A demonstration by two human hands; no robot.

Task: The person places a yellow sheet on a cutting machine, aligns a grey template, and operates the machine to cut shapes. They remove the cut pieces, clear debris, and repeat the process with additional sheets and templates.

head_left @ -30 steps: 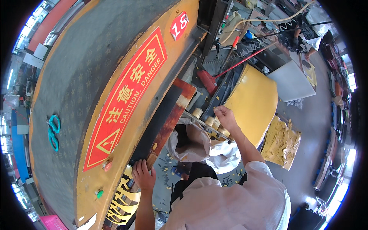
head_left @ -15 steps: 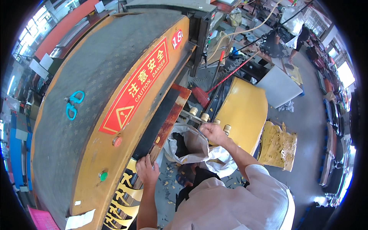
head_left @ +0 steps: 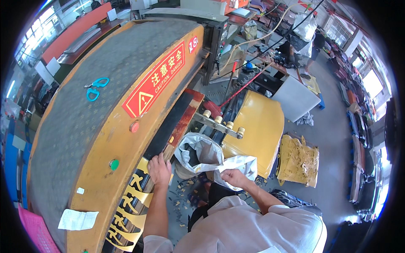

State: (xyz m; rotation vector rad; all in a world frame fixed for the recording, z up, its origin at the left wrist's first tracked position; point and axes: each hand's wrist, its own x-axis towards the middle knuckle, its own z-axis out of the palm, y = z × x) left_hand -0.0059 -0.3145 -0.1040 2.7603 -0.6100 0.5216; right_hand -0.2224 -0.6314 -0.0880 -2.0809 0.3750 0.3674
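My left hand (head_left: 159,169) lies on the wooden front edge (head_left: 169,151) of the machine bed, fingers laid out at the end of the black pad (head_left: 165,134). Beside it, a yellow sheet with shapes cut out of it (head_left: 131,203) runs along the bed toward me. My right hand (head_left: 236,179) is closed in front of a white sack (head_left: 201,148) whose mouth gapes; whatever its curled fingers hold, if anything, is hidden. Past the sack, a metal bar with several pale rollers (head_left: 217,125) juts from the bed.
Over the bed stands a big yellow press (head_left: 105,139) with red and green buttons; blue-handled scissors (head_left: 98,89) lie on top. To the right are a stack of smooth yellow sheets (head_left: 257,126) and a pile of cut yellow scrap (head_left: 298,161). A red broom (head_left: 214,109) leans behind the rollers.
My right hand has drawn back from the roller bar to in front of the sack, nearer my body. My left hand stays at the bed's edge. The view has shifted slightly.
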